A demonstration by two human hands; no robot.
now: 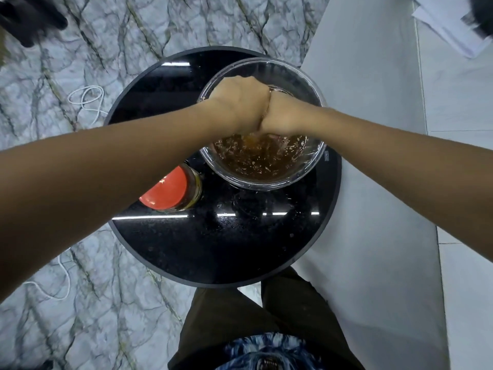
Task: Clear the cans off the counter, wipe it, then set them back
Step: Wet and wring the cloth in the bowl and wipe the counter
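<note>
Two hands meet over a clear glass bowl (262, 166) of brown, speckled liquid that stands on the far right part of a round black table top (213, 249). The left hand (240, 102) and the right hand (285, 116) are pressed knuckle to knuckle, fingers curled downward into the bowl; what they grip, if anything, is hidden beneath them and cannot be told, though an orange-tinted mass shows faintly below the knuckles. The one container resembling the task's cans is a jar with a red lid (166, 192), which stands upright on the table top, just beside the bowl's near left wall and partly hidden under the left forearm. Relation governing the coming move: the jar lies toward the person and to the left of both hands, so the left hand is nearer to it, and its long axis is vertical, suggesting a grasp from above or round the side. Judged from this arrangement, clearing has not yet been done, since jar and bowl both occupy the surface. A white cable (88, 102) lies on the marbled floor beyond the table's left edge.
</note>
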